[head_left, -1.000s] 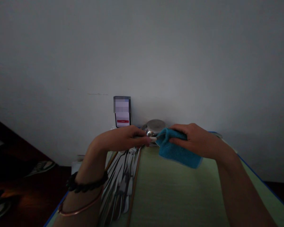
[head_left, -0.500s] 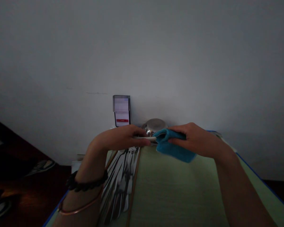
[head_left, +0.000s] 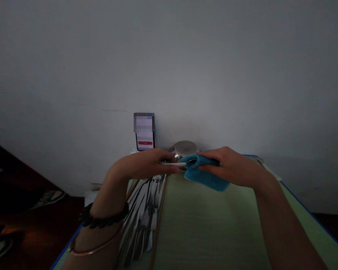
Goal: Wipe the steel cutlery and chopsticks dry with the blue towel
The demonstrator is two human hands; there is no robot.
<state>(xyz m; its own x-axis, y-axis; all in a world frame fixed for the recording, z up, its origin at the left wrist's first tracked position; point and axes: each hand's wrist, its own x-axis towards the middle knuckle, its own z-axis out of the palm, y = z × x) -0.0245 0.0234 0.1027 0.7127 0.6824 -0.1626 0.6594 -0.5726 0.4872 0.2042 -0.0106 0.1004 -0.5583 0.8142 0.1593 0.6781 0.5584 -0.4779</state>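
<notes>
My left hand pinches a slim, pale-handled utensil between thumb and fingers. The utensil lies level above the table, and its right end disappears into a folded blue cloth, so its kind is hidden. Closed around that cloth is my right hand, thumb below and fingers on top, pressing it over the utensil's end. Just behind the hands sits a shiny metal bowl, apparently upside down. Below my left hand, a pile of knives, forks and other cutlery lies along the left of the table.
A phone with a lit screen leans on the wall behind the cutlery. The green tabletop has a blue edge, and a thin brown strip runs beside the cutlery. Shoes show on the dark floor at left.
The cloth and my right hand have shifted very slightly left along the utensil. My left hand keeps its hold almost unmoved.
</notes>
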